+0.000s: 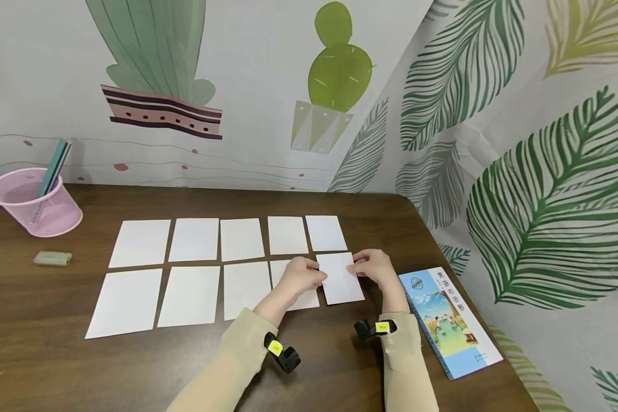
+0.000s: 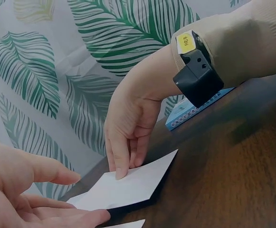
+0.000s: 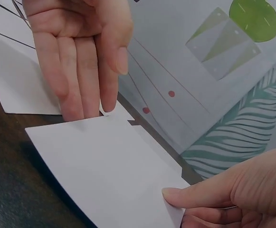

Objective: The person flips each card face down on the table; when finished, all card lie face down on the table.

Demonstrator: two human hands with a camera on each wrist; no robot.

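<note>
A white square card (image 1: 341, 280) lies at the right end of the near row, between my hands, with its near edge raised off the table in the left wrist view. My right hand (image 1: 376, 266) pinches its right edge, thumb (image 3: 176, 197) on top and fingers beneath. At the opposite edge is my left hand (image 1: 304, 274). Its fingers (image 3: 80, 95) are straight and touch that edge, while its thumb (image 2: 57, 173) stands apart above the card. More white cards (image 1: 244, 240) lie in two rows, one partly hidden behind my left hand.
A blue-and-white book (image 1: 450, 323) lies right of my right forearm, near the table's edge. At the far left stands a pink mesh pen holder (image 1: 56, 214) with pens, and a small pale greenish object (image 1: 53, 258) before it. A patterned wall (image 1: 257, 86) borders the brown table (image 1: 46, 320).
</note>
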